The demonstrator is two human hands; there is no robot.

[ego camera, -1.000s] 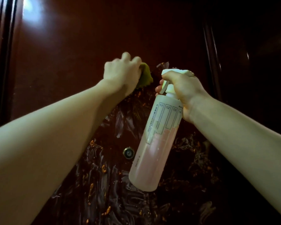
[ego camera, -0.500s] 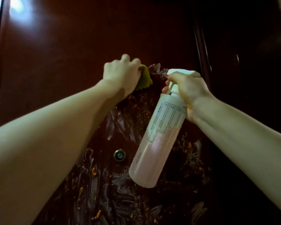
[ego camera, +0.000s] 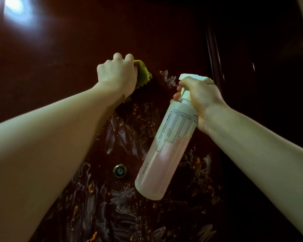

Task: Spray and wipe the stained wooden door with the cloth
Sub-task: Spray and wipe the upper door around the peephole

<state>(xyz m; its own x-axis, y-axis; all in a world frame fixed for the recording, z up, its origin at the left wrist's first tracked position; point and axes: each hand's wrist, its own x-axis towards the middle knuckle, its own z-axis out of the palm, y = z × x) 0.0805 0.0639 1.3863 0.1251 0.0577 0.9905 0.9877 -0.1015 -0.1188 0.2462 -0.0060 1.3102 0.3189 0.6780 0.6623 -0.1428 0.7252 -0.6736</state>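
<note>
We face the dark red-brown wooden door [ego camera: 94,49], which fills the view; its lower and middle face is smeared with whitish streaks and flecked with orange stains [ego camera: 122,137], thickest around the brass peephole [ego camera: 119,171]. Well above the peephole and a little to its left, our left hand [ego camera: 117,74] is bunched in a fist round the yellow-green cloth [ego camera: 143,74] and presses it flat on the wood; the cloth's scalloped edge sticks out to the right of the knuckles. Above and to the right of the peephole, our right hand [ego camera: 201,98] grips the neck of the spray bottle [ego camera: 166,151], fingers curled round the white trigger head [ego camera: 191,79], whose nozzle points at the door. The bottle hangs tilted, base swung down-left and ending just right of the peephole. It is translucent and holds a pale pink liquid to roughly two thirds of its height, with empty space above; numbered measuring boxes are printed on its upper side. A bright glare [ego camera: 16,7] sits on the door far up-left of the peephole.
</note>
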